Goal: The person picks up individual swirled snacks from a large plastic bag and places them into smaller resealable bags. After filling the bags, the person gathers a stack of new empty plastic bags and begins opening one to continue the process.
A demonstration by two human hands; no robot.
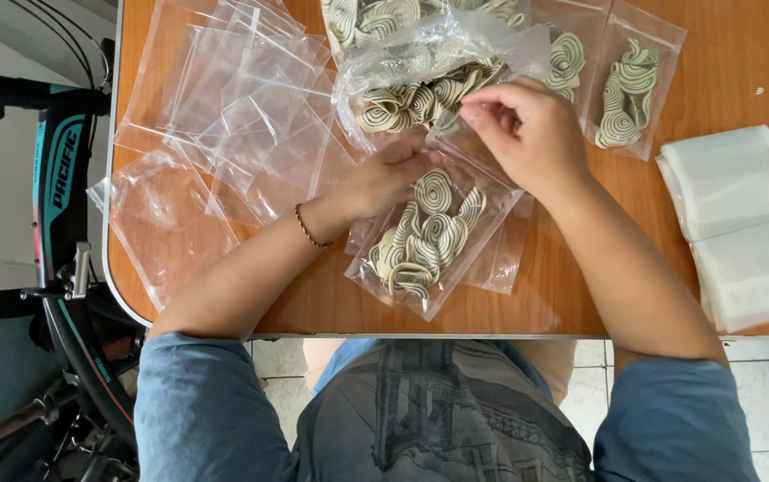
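Note:
A small clear plastic bag partly filled with cream-and-black spiral snack pieces lies on the wooden table in front of me. My left hand holds the bag's open mouth. My right hand pinches near the mouth, fingertips together, just below a big clear bag heaped with the same spiral pieces. Whether a piece sits between those fingertips is hidden.
Several empty clear bags lie spread at the left. Filled small bags rest at the upper right. A stack of whitish bags sits at the right edge. A bicycle stands left of the table.

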